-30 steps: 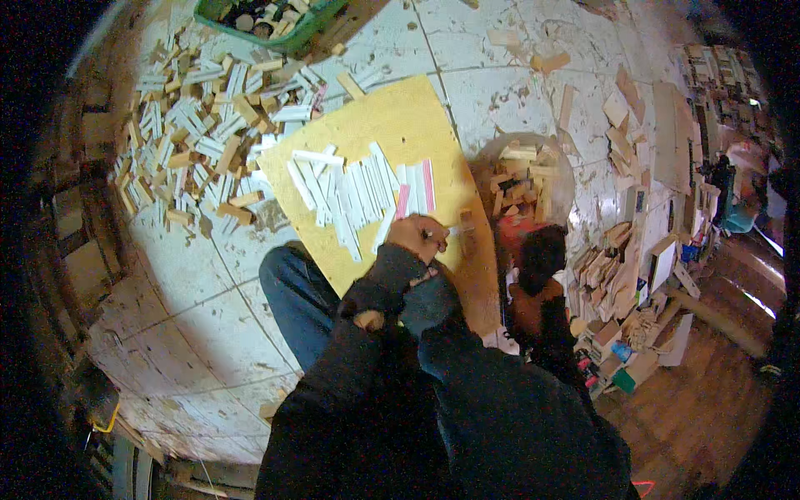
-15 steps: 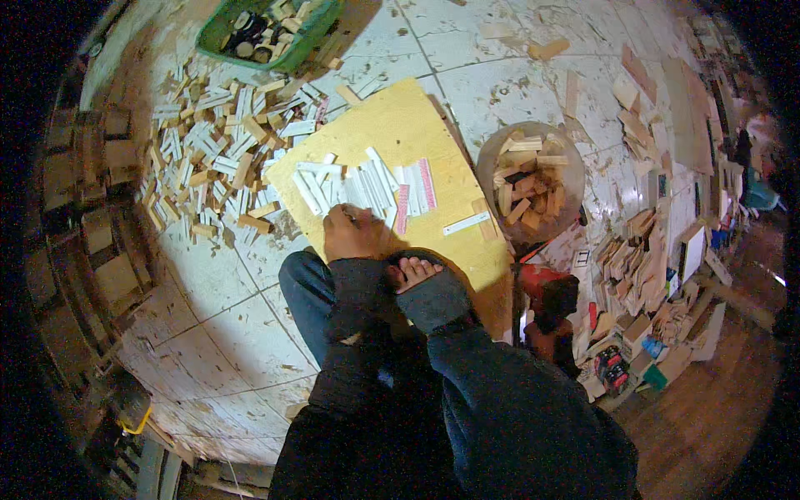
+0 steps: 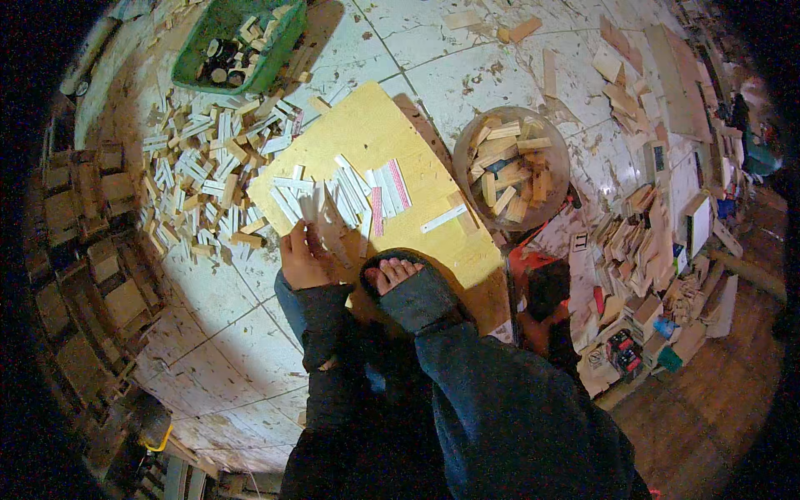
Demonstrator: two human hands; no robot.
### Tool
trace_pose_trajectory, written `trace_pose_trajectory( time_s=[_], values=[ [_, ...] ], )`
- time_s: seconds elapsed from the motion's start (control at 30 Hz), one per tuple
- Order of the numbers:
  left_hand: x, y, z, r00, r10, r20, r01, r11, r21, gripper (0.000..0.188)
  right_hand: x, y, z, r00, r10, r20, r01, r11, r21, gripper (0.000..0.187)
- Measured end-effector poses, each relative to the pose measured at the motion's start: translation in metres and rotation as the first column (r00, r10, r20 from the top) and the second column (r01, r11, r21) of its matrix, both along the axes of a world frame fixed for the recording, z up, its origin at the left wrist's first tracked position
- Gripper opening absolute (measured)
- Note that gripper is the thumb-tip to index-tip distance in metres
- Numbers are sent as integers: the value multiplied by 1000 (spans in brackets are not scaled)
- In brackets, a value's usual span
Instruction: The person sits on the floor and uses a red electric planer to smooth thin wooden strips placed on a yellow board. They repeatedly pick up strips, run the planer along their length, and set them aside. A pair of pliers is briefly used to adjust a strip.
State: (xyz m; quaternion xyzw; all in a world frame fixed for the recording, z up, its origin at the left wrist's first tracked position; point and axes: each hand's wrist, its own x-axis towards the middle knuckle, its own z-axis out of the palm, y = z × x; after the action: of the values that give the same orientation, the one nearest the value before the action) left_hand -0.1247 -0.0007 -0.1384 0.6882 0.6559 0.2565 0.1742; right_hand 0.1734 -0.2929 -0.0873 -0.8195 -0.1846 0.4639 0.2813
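My left hand (image 3: 305, 260) is at the near left edge of a yellow board (image 3: 367, 108), beside white-faced wooden strips (image 3: 350, 187). Its fingers look parted, with some blur, and nothing shows firmly gripped. Some strips by the hand are smeared by motion. What looks like my right hand (image 3: 397, 272) shows only as curled digits at a dark cuff. It sits over the board's near edge; what it holds, if anything, is hidden. Pink-marked strips (image 3: 393, 183) lie side by side. Apart from them, a single white strip (image 3: 443, 218) rests near the right edge.
Left of the board spreads a loose heap of short wood pieces (image 3: 200, 175). A green tub (image 3: 287, 42) of blocks stands beyond. Right of the board are a round container (image 3: 567, 167) of wood offcuts and a red and black object (image 3: 546, 287). More offcuts (image 3: 642, 225) lie farther right.
My left hand has moved left and back from the middle strips to the board's edge; strips there are disturbed. The view has shifted slightly. My right hand stays about where it was.
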Motion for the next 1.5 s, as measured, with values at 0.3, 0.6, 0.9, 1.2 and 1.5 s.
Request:
trace_pose_trajectory(
  time_s=[0.3, 0.6, 0.9, 1.2, 1.5],
  values=[
    [18, 0, 33, 897, 144, 418, 65, 891, -449, 22, 5, 8, 1, 992, 84, 90, -93, 990, 101, 21],
    [99, -32, 20, 633, 372, 679, 624, 274, -732, 26, 9, 38, 25, 916, 301, 264, -334, 939, 89, 24],
    [116, -40, -16, 516, 592, 619, 632, 225, -741, 24, 8, 106, 32, 748, 461, 476, -569, 816, 104, 28],
    [116, -42, -9, 561, 583, 588, 537, 284, -794, 22, 2, 126, 37, 663, 551, 508, -667, 743, 65, 31],
    [119, -45, -11, 521, 652, 551, 522, 267, -810, 20, 2, 136, 41, 636, 588, 499, -700, 712, 54, 34]
  ],
)
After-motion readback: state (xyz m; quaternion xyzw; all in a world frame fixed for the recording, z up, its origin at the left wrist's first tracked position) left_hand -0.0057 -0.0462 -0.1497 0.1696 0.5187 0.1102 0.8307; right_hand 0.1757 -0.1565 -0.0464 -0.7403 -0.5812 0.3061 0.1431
